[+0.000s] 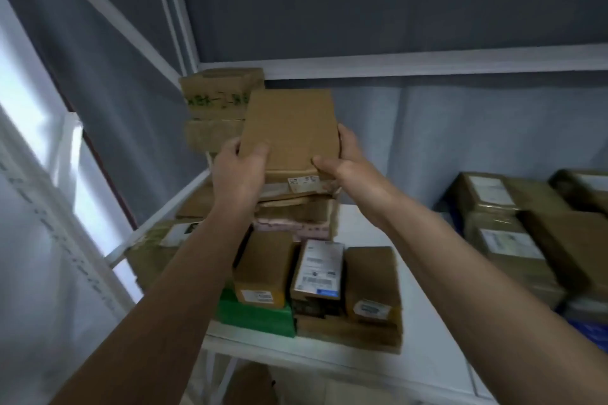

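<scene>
**Flat box gripped over the stack**

We grip the flat cardboard box [289, 128] by its near corners: left hand [238, 171] thumb on top at the left, right hand [345, 164] fingers curled round the right edge. It sits atop the parcel stack [296, 207] on the white shelf [427, 322].

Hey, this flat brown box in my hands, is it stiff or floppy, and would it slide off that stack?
Probably stiff: the flat brown box shows straight edges though the left hand and right hand grip only its near corners. Likely light, since it is held out by one end alone. On the uneven stack below it may tilt or slide.
</scene>
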`<state>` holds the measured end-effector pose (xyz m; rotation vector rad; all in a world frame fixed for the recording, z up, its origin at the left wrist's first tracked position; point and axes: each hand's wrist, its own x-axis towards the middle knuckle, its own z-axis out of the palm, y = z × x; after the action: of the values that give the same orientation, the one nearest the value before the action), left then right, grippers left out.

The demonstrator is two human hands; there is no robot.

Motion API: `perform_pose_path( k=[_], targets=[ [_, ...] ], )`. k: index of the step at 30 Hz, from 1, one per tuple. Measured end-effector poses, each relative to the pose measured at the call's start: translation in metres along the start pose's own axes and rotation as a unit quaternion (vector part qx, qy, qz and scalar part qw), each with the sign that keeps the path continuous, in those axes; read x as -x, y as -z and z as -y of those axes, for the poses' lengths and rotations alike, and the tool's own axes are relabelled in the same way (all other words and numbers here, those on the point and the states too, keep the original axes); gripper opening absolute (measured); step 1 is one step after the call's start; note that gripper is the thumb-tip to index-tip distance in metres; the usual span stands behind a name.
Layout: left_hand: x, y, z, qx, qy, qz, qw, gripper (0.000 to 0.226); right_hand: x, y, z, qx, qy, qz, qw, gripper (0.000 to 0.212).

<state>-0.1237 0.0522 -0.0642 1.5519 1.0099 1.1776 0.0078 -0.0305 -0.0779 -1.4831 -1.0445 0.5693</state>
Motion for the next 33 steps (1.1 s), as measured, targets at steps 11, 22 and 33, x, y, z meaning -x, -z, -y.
perform_pose_path(
  k=[11, 22, 33],
  targets=[
    [0.14, -0.164, -0.021, -0.01, 0.02, 0.202, 0.979, 0.037, 0.132, 0.19, -0.044, -0.007, -0.096, -0.149, 0.984, 0.069],
    [0.255, -0.232, 0.003, 0.008, 0.116, 0.369, 0.922, 0.059, 0.242, 0.294, -0.097, -0.011, -0.208, -0.239, 0.949, 0.061],
    [0.312, -0.263, 0.045, -0.014, 0.218, 0.388, 0.895, 0.069, 0.289, 0.316, -0.154, 0.011, -0.29, -0.22, 0.931, 0.048]
  ],
)
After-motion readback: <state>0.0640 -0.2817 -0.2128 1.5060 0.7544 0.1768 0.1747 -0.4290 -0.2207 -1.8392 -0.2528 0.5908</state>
